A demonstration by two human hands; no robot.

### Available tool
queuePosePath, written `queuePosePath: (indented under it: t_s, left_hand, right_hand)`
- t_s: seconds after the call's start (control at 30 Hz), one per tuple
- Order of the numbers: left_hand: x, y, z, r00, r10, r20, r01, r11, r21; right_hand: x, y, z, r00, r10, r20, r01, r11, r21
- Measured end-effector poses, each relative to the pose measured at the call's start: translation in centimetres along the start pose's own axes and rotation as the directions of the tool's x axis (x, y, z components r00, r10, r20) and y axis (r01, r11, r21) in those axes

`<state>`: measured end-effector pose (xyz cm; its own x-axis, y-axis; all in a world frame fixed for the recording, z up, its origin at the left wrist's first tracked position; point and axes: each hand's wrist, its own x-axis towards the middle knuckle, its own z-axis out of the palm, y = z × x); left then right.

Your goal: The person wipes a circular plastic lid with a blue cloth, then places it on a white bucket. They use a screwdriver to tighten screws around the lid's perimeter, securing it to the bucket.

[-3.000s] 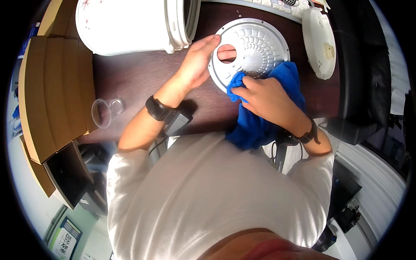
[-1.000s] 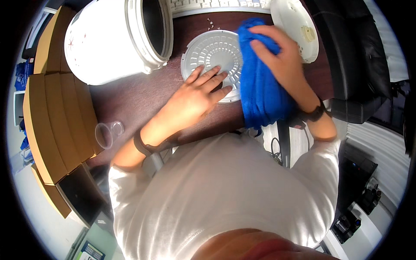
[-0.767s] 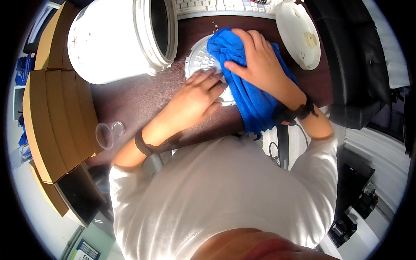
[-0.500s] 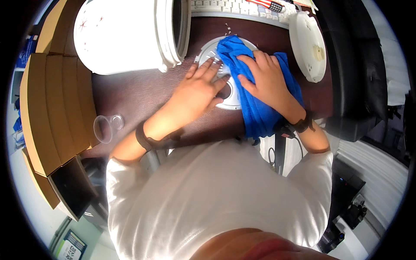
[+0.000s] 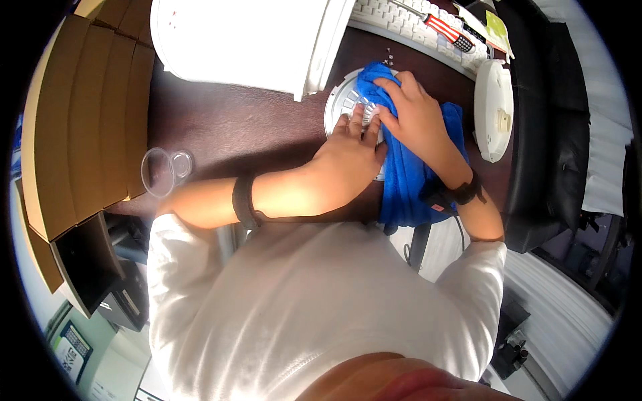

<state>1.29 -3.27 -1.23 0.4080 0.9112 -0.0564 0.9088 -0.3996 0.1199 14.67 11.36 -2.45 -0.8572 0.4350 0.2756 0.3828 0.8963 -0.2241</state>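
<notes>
A white round plate (image 5: 336, 107) with slots lies on the dark brown table, partly covered by a blue cloth (image 5: 404, 190). My left hand (image 5: 351, 154) rests on the plate with its fingers stretched out over the slots. Bent over the top of the cloth, my right hand (image 5: 419, 117) presses a bunched part of it against the plate, its thumb close to my left fingertips. The cloth's lower end hangs toward the table's near edge. My left hand and the cloth hide the plate's lower part.
Beyond the plate lie several small screws (image 5: 388, 59). A large white housing (image 5: 247, 40) stands far left, near cardboard boxes (image 5: 87, 127). A white keyboard (image 5: 401, 27) carries a screwdriver (image 5: 445, 30). A white round cover (image 5: 493, 113) is at right, clear plastic cups (image 5: 158, 172) at left.
My left hand has shifted right over the plate, closer to my right hand. My right hand has its fingers bunched more on the cloth. The whole view has turned slightly.
</notes>
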Motion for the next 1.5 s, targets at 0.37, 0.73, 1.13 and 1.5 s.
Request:
queuePosePath:
  t_s: [0.37, 0.73, 1.13, 1.5]
  left_hand:
    - [-0.2, 0.7, 0.6, 0.998, -0.051, -0.036, 0.054, 0.996, 0.070]
    - [-0.3, 0.3, 0.2, 0.998, -0.038, 0.049, 0.038, 0.999, -0.006]
    - [-0.2, 0.2, 0.5, 0.999, -0.039, 0.024, 0.041, 0.997, -0.069]
    - [0.1, -0.2, -1.0, 0.989, -0.016, 0.144, 0.038, 0.988, -0.150]
  right_hand:
    - [3.7, -0.6, -0.4, 0.948, -0.221, 0.231, 0.254, 0.959, -0.123]
    - [4.3, -0.6, 0.1, 0.921, -0.332, 0.204, 0.348, 0.936, -0.047]
    - [6.2, -0.2, -0.1, 0.900, -0.307, 0.310, 0.324, 0.946, -0.002]
    - [5.6, -1.0, 0.0, 0.917, -0.262, 0.300, 0.271, 0.962, 0.012]
